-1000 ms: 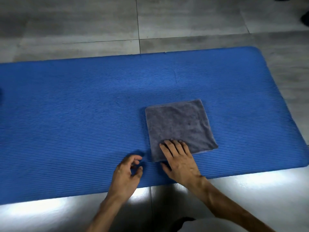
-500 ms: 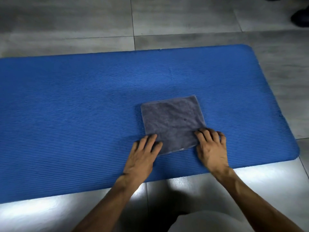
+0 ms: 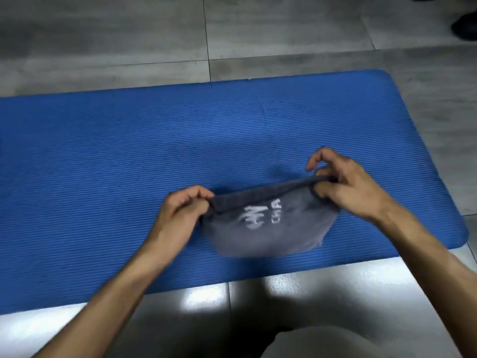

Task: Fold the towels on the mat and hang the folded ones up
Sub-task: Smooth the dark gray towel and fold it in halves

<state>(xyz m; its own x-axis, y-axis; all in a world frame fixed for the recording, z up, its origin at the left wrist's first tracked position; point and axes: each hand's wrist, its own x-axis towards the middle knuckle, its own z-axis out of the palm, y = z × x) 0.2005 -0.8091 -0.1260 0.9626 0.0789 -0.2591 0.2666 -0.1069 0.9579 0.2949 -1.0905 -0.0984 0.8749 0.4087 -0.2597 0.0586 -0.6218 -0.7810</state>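
The grey towel (image 3: 268, 223), lifted just above the blue mat (image 3: 129, 156) near its front right corner, hangs slack between the left hand (image 3: 180, 213) and right hand (image 3: 343, 187), each pinching one top corner, so a loosened pinch could undo the fold.

A single wide-angle camera, worn on the person's head, looks forward and steeply down over the mat (image 3: 129, 156), which crosses the view from the left edge almost to the right. The floor (image 3: 284, 29) fills the top band and returns along the bottom, nearest the camera. Both forearms enter from the lower edge, close to the lens, the left hand (image 3: 178, 215) and right hand (image 3: 346, 187) meeting at the towel (image 3: 271, 228) just right of centre, near the mat's near edge. Straight lines bow toward the edges. No second view shares the scene.
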